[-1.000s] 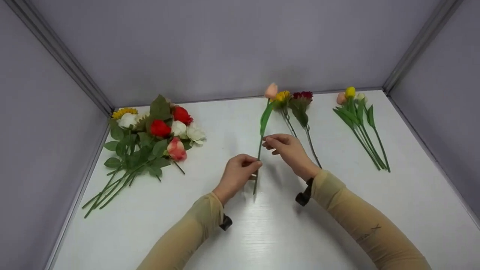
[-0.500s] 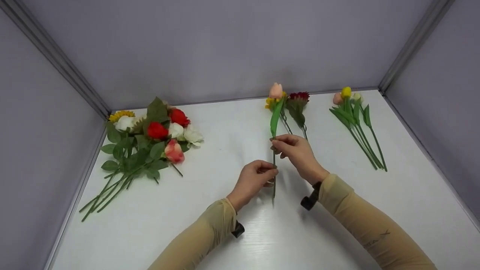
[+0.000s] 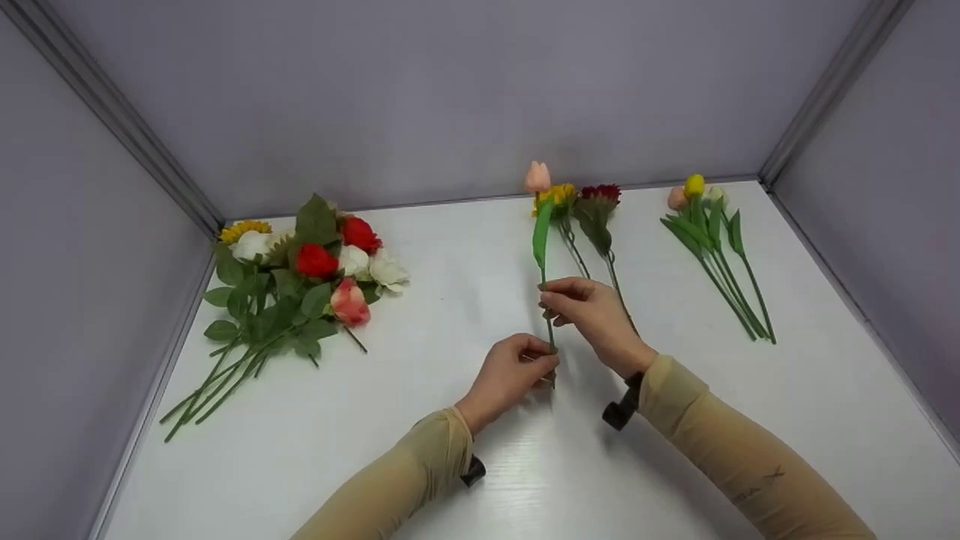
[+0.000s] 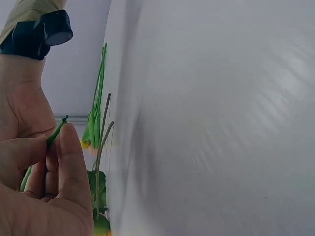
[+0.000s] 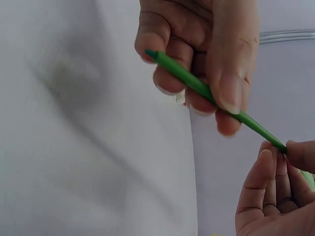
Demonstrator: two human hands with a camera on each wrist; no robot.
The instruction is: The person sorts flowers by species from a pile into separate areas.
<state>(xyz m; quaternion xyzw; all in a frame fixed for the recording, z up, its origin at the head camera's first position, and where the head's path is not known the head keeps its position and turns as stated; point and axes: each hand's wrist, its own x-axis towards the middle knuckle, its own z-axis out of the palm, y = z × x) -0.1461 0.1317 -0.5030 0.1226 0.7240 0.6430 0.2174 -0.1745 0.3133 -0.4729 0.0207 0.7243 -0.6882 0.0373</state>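
A pink tulip [image 3: 538, 178] stands nearly upright over the middle of the table, one green leaf along its stem. My right hand [image 3: 596, 319] pinches the stem just below the leaf. Lower down, my left hand [image 3: 506, 379] pinches it near the bottom end. The right wrist view shows the green stem [image 5: 184, 76] running between both hands, its cut tip past the left fingers. Behind the tulip, a yellow flower [image 3: 559, 196] is partly covered. A dark red flower [image 3: 600, 196] lies beside it, its stem passing behind my right hand.
A pile of red, white and pink roses [image 3: 318, 260] with a sunflower [image 3: 246, 229] lies on the left of the white table [image 3: 420, 435]. On the right lie several tulips [image 3: 705, 225] in yellow, pink and white. Grey panels [image 3: 480, 90] enclose the back and sides.
The tulip and both hands have moved right since a second ago. My right fingers have closed on the stem. Over the last half second both hands came slightly nearer and the bloom swung left.
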